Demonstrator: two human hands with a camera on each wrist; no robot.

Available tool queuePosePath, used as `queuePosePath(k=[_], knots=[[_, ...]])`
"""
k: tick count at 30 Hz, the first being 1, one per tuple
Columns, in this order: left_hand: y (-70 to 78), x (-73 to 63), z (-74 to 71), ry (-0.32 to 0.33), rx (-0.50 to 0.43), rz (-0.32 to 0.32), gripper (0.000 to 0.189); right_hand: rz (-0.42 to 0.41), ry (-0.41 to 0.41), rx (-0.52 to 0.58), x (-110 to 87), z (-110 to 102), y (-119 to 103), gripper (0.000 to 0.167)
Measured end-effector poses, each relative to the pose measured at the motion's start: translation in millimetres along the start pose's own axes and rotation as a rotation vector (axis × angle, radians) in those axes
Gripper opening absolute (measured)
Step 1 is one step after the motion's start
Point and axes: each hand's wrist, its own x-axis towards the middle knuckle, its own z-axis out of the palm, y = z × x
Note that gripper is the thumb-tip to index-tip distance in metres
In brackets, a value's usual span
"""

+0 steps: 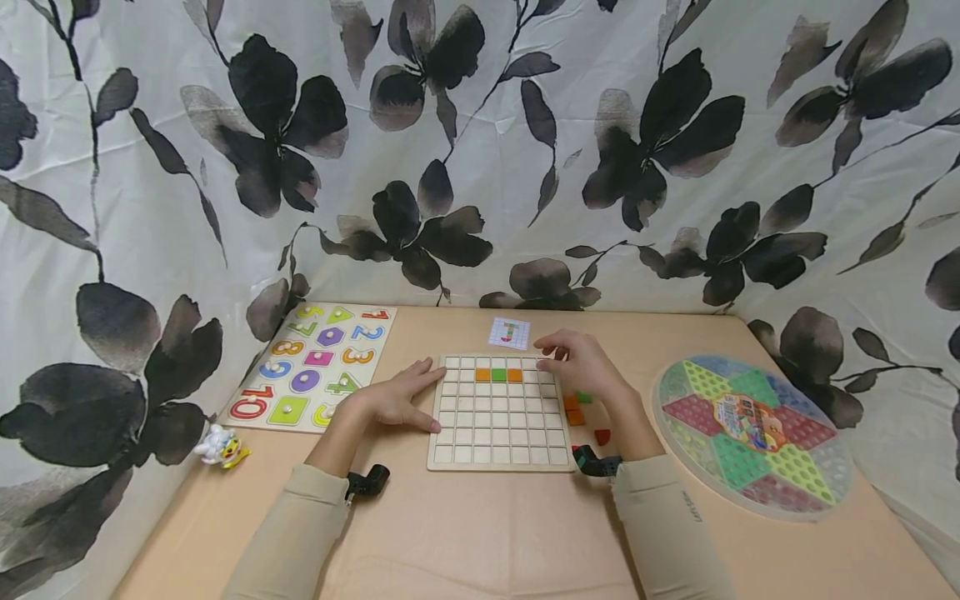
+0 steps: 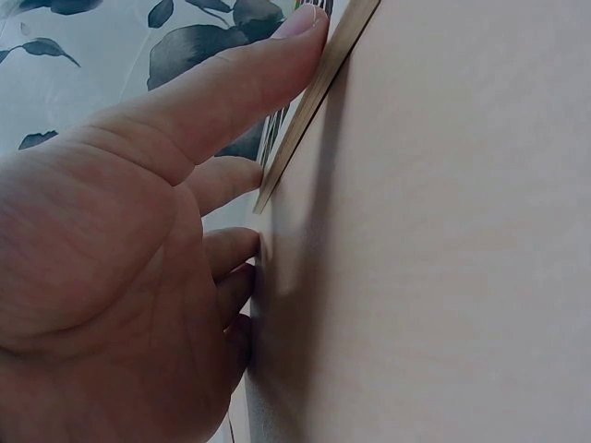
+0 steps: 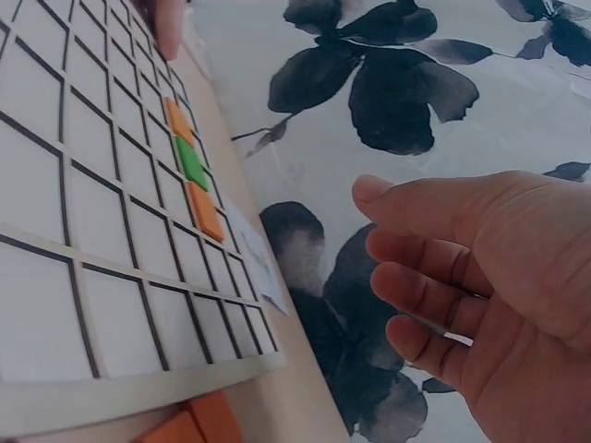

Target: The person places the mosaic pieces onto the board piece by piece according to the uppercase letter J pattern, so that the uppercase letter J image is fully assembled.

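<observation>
Left hand (image 1: 392,398) rests against grid board (image 1: 495,437), unclenched; right hand (image 1: 587,360) loose, apparently empty; likely mid-pattern (three seated tiles (image 1: 498,375)); next: probably pinch loose tiles (image 1: 575,417).

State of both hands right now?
Left hand: open, touching the grid board's left edge.
Right hand: open, holding nothing, near the grid board's far right corner.

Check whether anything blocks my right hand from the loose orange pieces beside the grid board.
Nothing visible does: the orange pieces lie uncovered by the right edge of the grid board, nearer you than your right hand. A green piece lies close by without covering them.
</observation>
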Motion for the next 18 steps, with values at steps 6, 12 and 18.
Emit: queuePosePath(k=[6, 12, 18], knots=[[0.6, -0.4, 0.1, 0.002, -0.007, -0.007, 0.107, -0.026, -0.014, -0.009, -3.8, -12, 5, 0.029], [-1.8, 0.4, 1.2, 0.009, 0.007, 0.001, 0.108, -0.014, -0.039, -0.005, -7.1, -21, 13, 0.029], [-4.1, 1.5, 3.3, 0.019, 0.021, 0.02, 0.109, 0.013, -0.084, -0.012, -9.8, -26, 22, 0.031]])
